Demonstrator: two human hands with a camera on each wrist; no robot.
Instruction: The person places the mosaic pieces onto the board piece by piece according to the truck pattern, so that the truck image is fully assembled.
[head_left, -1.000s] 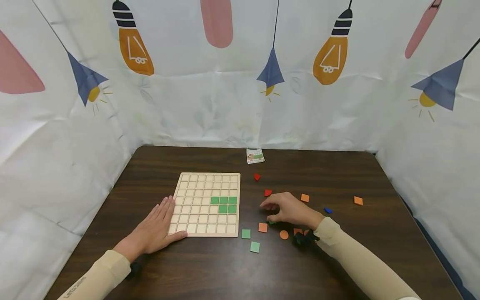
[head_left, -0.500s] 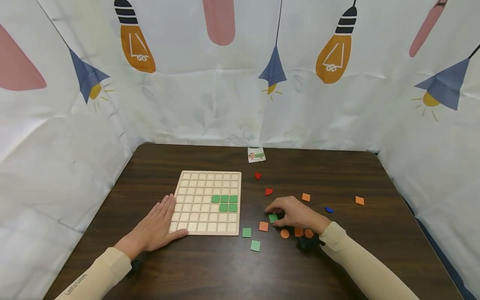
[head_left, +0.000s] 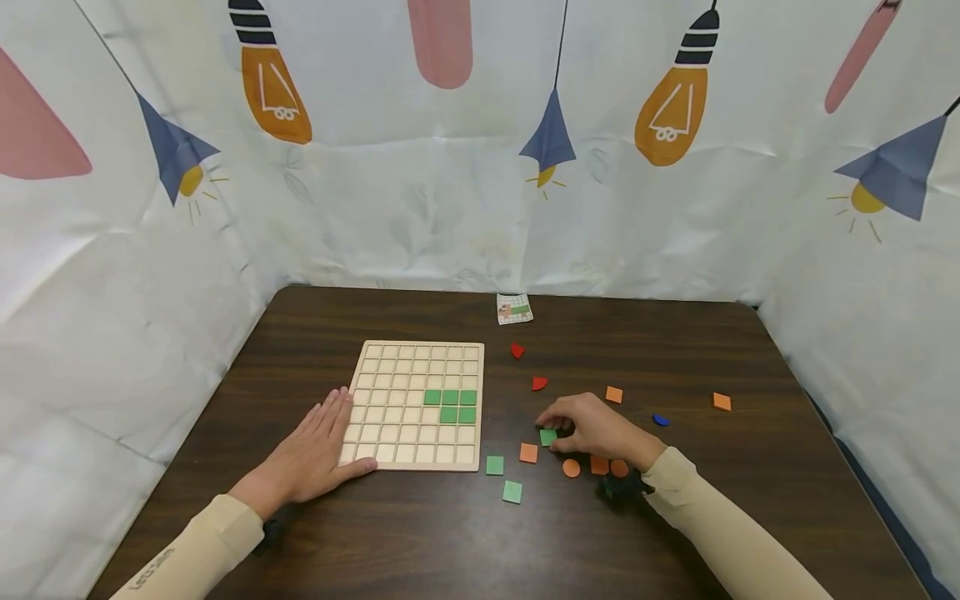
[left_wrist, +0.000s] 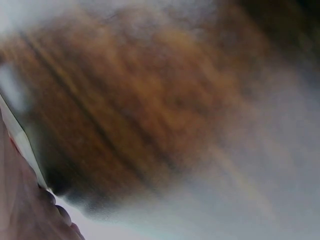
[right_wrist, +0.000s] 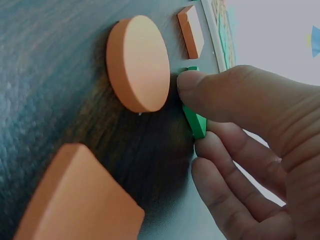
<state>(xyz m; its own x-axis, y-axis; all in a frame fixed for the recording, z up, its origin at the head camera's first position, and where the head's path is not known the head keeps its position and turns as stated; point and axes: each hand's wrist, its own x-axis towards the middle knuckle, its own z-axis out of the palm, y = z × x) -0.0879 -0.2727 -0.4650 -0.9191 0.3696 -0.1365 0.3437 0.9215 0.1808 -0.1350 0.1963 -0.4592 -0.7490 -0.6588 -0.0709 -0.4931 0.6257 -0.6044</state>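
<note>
A pale wooden grid board (head_left: 396,400) lies left of the table's middle. Several green squares fill cells near its right side. My left hand (head_left: 311,454) rests along the board's left edge, fingers straight and thumb at the lower left corner. In the left wrist view only part of that hand (left_wrist: 30,205) shows, beside blurred wood. Right of the board, my right hand (head_left: 598,432) pinches a green square tile (head_left: 548,437) low at the tabletop. The right wrist view has the thumb on one edge of this tile (right_wrist: 196,120); the fingertips on its other side are partly hidden.
Two light green squares (head_left: 512,492) and an orange square (head_left: 528,452) lie beside the board. Orange discs (head_left: 572,468) sit near my right wrist. Farther off are red pieces (head_left: 539,383), a blue piece (head_left: 660,420), more orange squares (head_left: 722,402) and a printed card (head_left: 514,309).
My right hand has come down slightly and its fingers and thumb have closed around the green square tile, which now shows between them. The left hand stays on the board's edge.
</note>
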